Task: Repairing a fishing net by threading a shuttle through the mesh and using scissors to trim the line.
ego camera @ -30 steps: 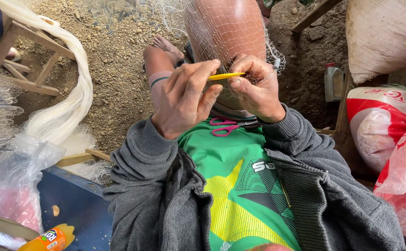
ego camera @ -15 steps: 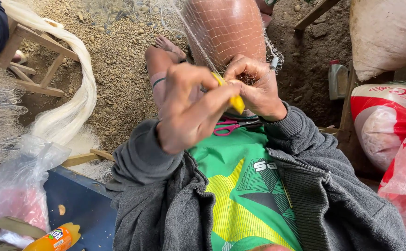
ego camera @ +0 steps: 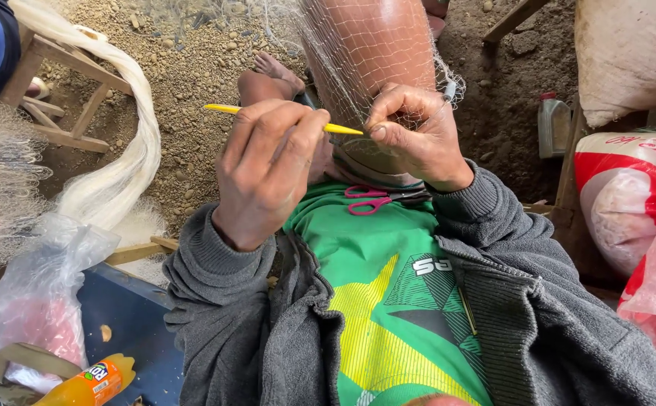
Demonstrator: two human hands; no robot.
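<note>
The left hand (ego camera: 268, 169) is curled around a thin yellow needle (ego camera: 283, 119), a smooth, stiff plastic sliver lying almost level, its pointed end sticking out to the left past the knuckles. Thumb and fingers close on its middle. The needle's other end reaches the right hand (ego camera: 414, 135), whose thumb and forefinger are pressed together, pinching a bit of the net (ego camera: 365, 53) right at the needle's tip.

The net is fine, pale, thread-like mesh, stretched tight over the bare, rounded knee (ego camera: 377, 45) so its small diamond openings show against the skin; it frays into loose wisps at the edges. More of the mesh lies bunched at the left edge of view, and a thick white hank of soft fibre (ego camera: 129, 165) drapes over a rough wooden frame (ego camera: 65, 98).

Scissors (ego camera: 377, 199) with pink plastic loops lie on the lap, on a slick green and yellow shirt, just below the hands. Both sleeves are grey fleece with ribbed cuffs.

The floor (ego camera: 185, 68) is gritty earth strewn with small pebbles. A crinkled clear plastic bag (ego camera: 35, 293) sits at lower left beside an orange bottle (ego camera: 91, 383). At right stand woven sacks (ego camera: 628, 188), white and red, and a small dull plastic jug (ego camera: 553, 124).
</note>
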